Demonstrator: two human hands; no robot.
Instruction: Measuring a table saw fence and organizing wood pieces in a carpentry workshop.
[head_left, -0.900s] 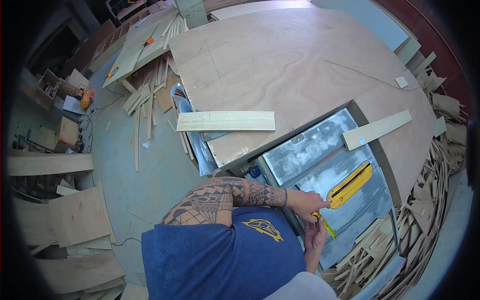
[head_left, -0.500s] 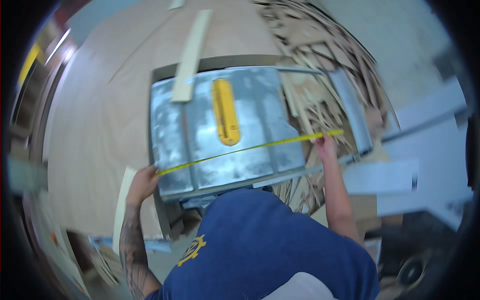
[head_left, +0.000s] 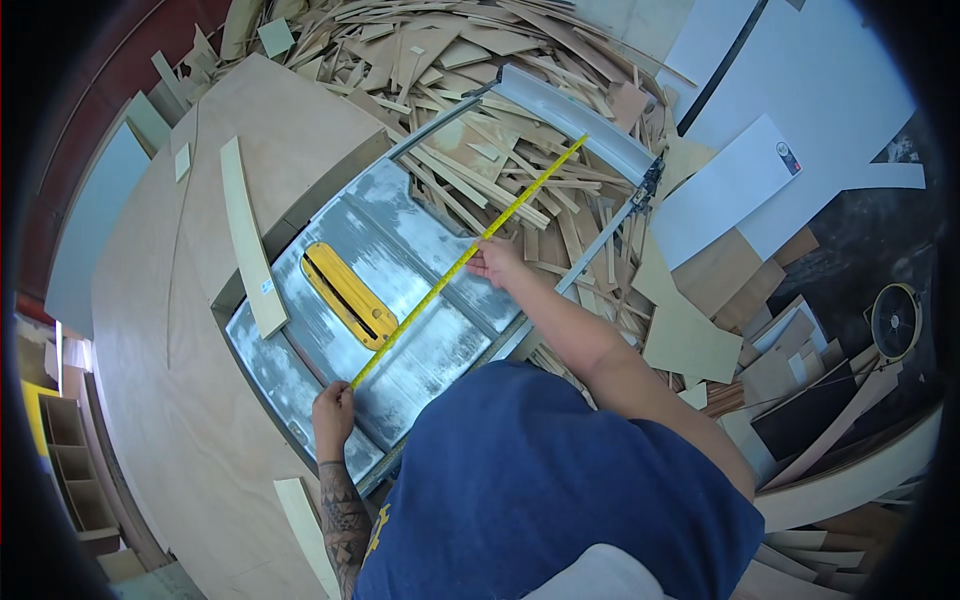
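Observation:
A yellow tape measure blade [head_left: 432, 295] stretches diagonally over the grey metal top of a table saw [head_left: 450, 345]. My left hand [head_left: 333, 420] pinches its near end at the saw's left front part; whether a case is inside that hand is hidden. Further along, my right hand [head_left: 497, 262] grips the blade between thumb and fingers near the right edge of the metal top. Past that hand the blade runs on over the wood scraps to a free end near the grey rail. A yellow slotted insert plate [head_left: 350, 297] lies in the saw top, just left of the blade.
A wide plywood surface [head_left: 150, 400] adjoins the saw on the left. One pale wood strip [head_left: 245, 230] overlaps the saw's corner; another strip [head_left: 305, 535] lies near my left forearm. Offcuts [head_left: 480, 50] pile up beyond and right. A round fan [head_left: 896, 320] stands at far right.
The view has swung, so the saw and tape now appear slanted. My right hand has come nearer my left along the blade, leaving more tape beyond it. Both hands still hold the tape.

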